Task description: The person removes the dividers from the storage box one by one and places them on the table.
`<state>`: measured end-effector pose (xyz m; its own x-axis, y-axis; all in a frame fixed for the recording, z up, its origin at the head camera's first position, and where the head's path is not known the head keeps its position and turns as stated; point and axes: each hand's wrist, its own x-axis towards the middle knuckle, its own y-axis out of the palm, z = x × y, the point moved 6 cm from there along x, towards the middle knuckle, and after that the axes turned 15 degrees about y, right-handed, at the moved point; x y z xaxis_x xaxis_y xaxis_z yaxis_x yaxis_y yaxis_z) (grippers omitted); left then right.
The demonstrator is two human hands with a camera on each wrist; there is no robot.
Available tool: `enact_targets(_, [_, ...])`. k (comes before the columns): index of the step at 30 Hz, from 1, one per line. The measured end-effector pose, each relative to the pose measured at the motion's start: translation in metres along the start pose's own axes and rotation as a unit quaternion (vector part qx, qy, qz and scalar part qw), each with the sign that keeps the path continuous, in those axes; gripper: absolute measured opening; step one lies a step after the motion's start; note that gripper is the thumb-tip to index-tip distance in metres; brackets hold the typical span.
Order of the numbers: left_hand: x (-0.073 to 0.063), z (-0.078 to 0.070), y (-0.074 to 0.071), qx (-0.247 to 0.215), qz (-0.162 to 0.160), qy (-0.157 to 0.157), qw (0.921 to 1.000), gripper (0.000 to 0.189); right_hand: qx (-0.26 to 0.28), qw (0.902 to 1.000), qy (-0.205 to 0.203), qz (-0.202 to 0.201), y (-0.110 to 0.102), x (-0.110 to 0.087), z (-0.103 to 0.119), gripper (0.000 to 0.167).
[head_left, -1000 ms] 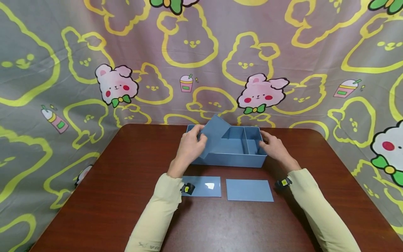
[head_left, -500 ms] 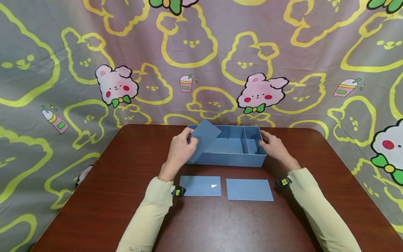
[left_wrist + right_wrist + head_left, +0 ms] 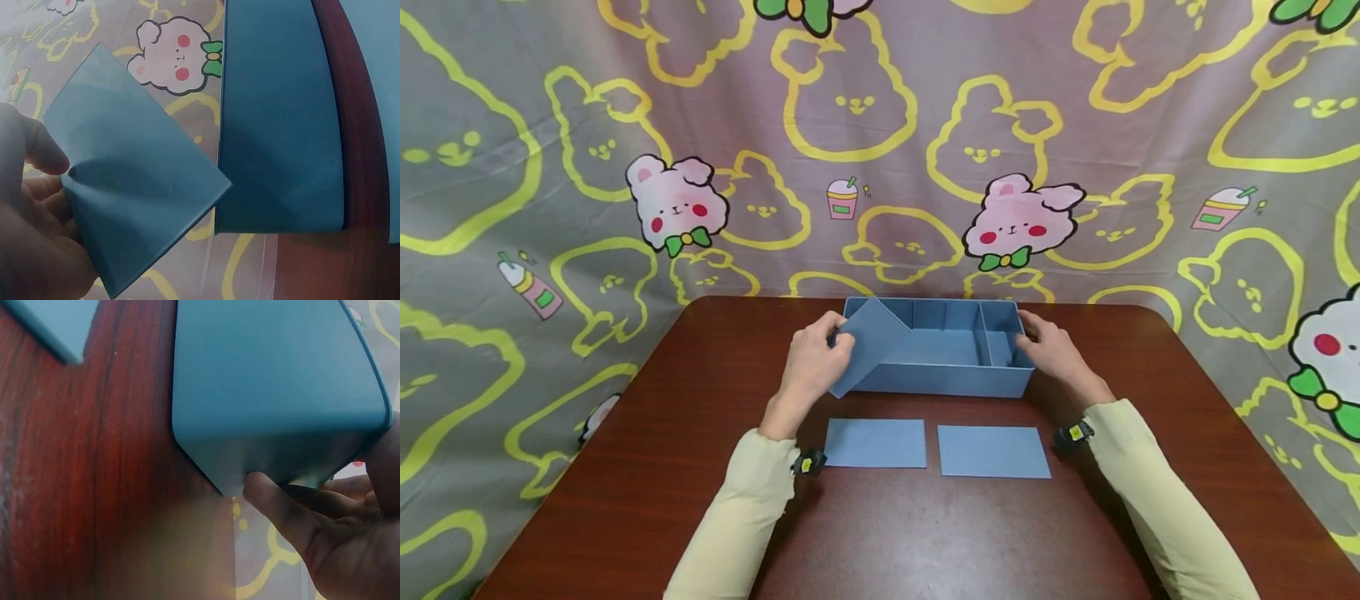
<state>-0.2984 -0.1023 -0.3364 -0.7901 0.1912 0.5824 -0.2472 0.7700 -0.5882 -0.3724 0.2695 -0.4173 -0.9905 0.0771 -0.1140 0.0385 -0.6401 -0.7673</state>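
The left hand (image 3: 814, 354) pinched a blue panel (image 3: 868, 342), masking part of the box (image 3: 947, 381); nearer than either hand lay two other panels (image 3: 876, 443); the right hand (image 3: 1051, 346) apparently gripped the box

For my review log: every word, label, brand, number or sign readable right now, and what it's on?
None can be read in any view.
Box, held panel, two loose panels: no writing visible.
Left wrist camera, right wrist camera: yellow patches with dark marks, too small to read.
Backdrop: drawings; tiny marks beside the cups, too small to read.
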Motion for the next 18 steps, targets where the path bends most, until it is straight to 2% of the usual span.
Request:
enact_targets(7, [-0.006, 0.006, -0.007, 0.019, 0.015, 0.003, 0.9997, 0.020, -0.004, 1.0000, 0.003, 0.000, 0.001, -0.002, 0.001, 0.060])
enact_targets(18, [-0.016, 0.021, -0.014, 0.034, 0.071, 0.000, 0.9969, 0.022, -0.001, 1.0000, 0.005, -0.001, 0.000, -0.001, 0.001, 0.060])
